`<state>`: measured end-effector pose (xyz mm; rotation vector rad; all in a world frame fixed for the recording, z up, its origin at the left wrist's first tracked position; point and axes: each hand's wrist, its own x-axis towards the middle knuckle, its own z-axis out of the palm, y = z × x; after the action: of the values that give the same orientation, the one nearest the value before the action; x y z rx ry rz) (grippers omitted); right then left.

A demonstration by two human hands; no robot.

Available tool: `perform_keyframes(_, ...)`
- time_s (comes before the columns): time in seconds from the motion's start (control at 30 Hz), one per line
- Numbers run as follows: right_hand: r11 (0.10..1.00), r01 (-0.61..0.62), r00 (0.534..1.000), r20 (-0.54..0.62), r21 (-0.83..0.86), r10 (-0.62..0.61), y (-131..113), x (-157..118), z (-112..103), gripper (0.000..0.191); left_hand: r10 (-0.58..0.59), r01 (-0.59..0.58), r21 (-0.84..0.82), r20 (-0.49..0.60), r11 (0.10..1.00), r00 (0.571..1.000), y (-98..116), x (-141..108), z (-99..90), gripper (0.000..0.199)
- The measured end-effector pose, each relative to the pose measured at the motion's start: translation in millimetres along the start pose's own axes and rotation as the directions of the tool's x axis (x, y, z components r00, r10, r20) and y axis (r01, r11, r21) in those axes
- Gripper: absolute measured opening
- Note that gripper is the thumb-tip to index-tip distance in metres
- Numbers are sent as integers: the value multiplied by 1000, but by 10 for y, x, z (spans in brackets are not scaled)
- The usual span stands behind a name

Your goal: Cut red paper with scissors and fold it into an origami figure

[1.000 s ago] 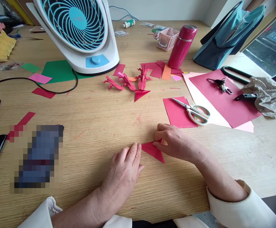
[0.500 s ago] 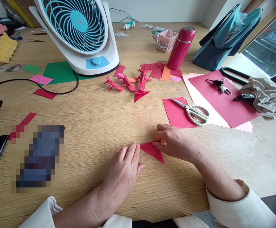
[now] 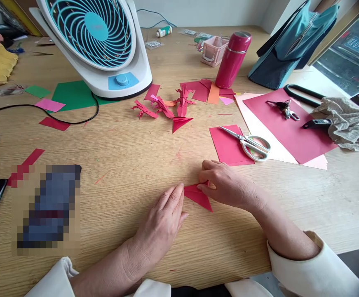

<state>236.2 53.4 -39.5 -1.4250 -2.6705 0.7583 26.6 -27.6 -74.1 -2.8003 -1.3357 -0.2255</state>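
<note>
A folded red paper [image 3: 199, 197] with pointed corners lies on the wooden table [image 3: 120, 165] between my hands. My right hand [image 3: 224, 183] pinches its upper right part between thumb and bent fingers. My left hand [image 3: 163, 218] lies flat on the table, fingers stretched forward, the fingertips at the paper's left tip. Farther back stand several folded red paper figures [image 3: 183, 103], with a folded red triangle [image 3: 181, 123] just in front of them. Scissors [image 3: 250, 144] rest on a stack of red paper squares [image 3: 225, 144] beyond my right hand.
A white and blue fan [image 3: 95, 33] stands at the back left, its black cable curving over the table. A red flask [image 3: 233, 60], a pink basket [image 3: 214, 50] and a blue bag [image 3: 290, 49] are at the back. Keys [image 3: 286, 110] lie on large red paper [image 3: 309, 140] at right.
The whole view has shifted slightly. My left hand's fingertips have moved a little to the right, onto the paper's left tip. My right hand keeps its pinch.
</note>
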Motion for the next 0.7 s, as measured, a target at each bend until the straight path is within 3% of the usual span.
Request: perform_keyframes(0.7,1000,13,1000,-24,1,-13,4,-1,-1,22,37,-46,75,115,996,993,-14,34,-16,46)
